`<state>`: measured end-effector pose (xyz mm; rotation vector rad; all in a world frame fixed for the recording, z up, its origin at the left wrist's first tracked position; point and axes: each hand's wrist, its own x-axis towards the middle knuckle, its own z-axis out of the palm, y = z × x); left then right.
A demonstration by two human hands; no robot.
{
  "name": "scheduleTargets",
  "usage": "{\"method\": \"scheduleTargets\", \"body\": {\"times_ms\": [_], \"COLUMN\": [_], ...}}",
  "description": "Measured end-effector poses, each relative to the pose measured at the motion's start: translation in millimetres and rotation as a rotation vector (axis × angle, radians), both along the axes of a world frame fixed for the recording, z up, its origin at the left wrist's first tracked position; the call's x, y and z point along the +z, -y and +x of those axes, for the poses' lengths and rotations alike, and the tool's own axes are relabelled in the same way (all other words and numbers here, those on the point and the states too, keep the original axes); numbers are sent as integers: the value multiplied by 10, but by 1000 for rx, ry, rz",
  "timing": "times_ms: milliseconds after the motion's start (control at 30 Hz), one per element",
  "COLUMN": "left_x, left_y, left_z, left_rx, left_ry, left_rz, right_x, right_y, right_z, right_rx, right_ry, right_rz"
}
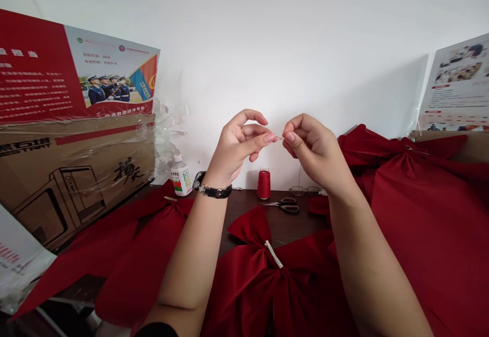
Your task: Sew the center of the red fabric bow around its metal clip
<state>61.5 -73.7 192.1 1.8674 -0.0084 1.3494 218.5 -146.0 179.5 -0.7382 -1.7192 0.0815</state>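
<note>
Both hands are raised in front of the white wall, fingertips almost meeting. My left hand (pixel 239 141), with a ring and a black wristwatch, pinches a thin needle (pixel 280 137) between thumb and forefinger. My right hand (pixel 311 146) pinches a fine thread (pixel 299 171) that hangs down from its fingers, its end held at the needle's tip. Below my arms lies a large red fabric bow (pixel 263 276) gathered at its middle by a silver clip (pixel 274 254). A red thread spool (pixel 263 184) stands on the dark table behind.
Scissors (pixel 280 205) and eyeglasses (pixel 305 190) lie near the spool. A small white bottle (pixel 181 175) stands left. A cardboard box (pixel 76 174) with a red poster fills the left; more red bows (pixel 420 199) pile up at right and another (pixel 130 245) at left.
</note>
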Motion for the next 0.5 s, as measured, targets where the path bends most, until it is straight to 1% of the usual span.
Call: {"method": "scheduleTargets", "body": {"times_ms": [67, 167, 300, 500], "left_x": [-5, -13, -17, -23], "left_y": [-27, -13, 19, -3], "left_z": [42, 75, 94, 113], "left_rx": [-84, -133, -154, -174], "left_ry": [-34, -45, -48, -39], "left_rz": [-177, -322, -388, -444], "right_x": [-3, -8, -25, -64], "right_y": [-13, -43, -83, -110], "right_z": [-10, -6, 11, 11], "right_rx": [-67, -136, -228, -458], "right_ry": [8, 57, 118, 213], "right_rz": [70, 157, 253, 365]}}
